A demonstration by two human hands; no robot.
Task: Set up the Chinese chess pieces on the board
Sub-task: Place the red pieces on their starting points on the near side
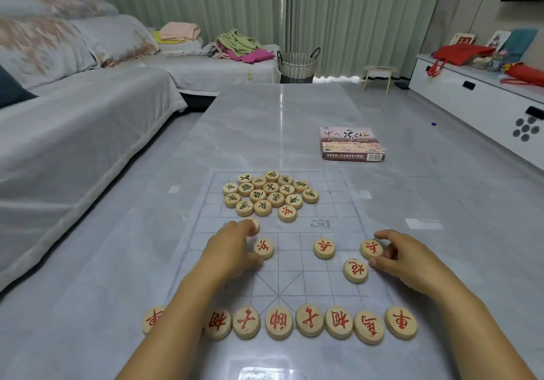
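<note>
Clearly legible on the game box (351,144), lying on the counter (265,120) well beyond both hands, is "Chinese chess" in Latin script under larger Chinese characters; the small print on its side is too fine to read. The left hand (232,250) pinches a round wooden piece (253,226) at its fingertips, its face hidden, so the grip is closed on that piece over the left part of the translucent board (338,285). Just right of that grip sits a red-marked piece (263,248). The right hand (409,259) has thumb and forefinger curled around another red-marked piece (371,248), touching its rim while it rests on the board. Nearer the person than both grips runs a row of red-lettered pieces (279,322). Beyond the grips, green-lettered pieces (269,192) lie bunched together.
</note>
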